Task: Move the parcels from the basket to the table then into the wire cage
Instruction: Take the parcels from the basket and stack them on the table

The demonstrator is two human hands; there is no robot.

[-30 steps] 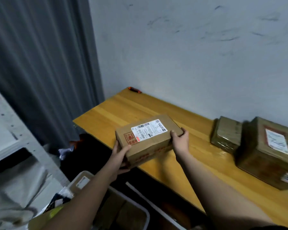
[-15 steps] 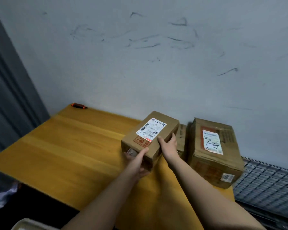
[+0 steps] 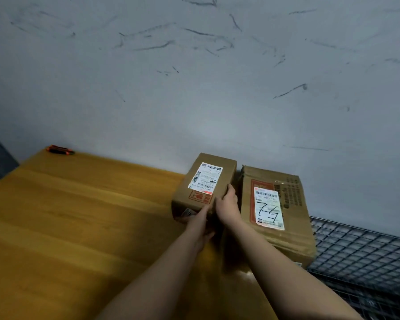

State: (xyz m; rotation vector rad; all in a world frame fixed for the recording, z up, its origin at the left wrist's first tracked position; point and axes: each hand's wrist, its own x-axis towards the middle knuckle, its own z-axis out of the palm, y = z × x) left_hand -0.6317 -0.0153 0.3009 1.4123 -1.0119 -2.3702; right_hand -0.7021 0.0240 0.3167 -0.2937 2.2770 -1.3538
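Far left of the wooden table [image 3: 79,227], an orange-and-black tool [image 3: 60,150] lies at the back edge against the wall — same spot as a second ago, though the view has swung right and the curtain and basket have dropped out of sight.

Now to the small parcel [image 3: 206,183]: a second ago it was out over the table's front edge, half a second ago it was tilted and coming in toward the wall, and now it sits much further back, its far end close to the wall, white shipping label facing up. It hides the squat parcel that stood on this spot earlier; whether it rests on that one or on the table cannot be told.

The left hand [image 3: 200,221] grips the parcel's near end from below and in front, fingers curled around the lower corner. The right hand [image 3: 226,207] clasps the near right corner, thumb up on the top face by the label, fingers down the side.

Just right of the small parcel, nearly touching it, stands the larger parcel [image 3: 284,213] with a handwritten label — unmoved on the table's right end. Right of that again, beyond the table edge, the wire cage [image 3: 360,255] shows its grey mesh, more of it than before.
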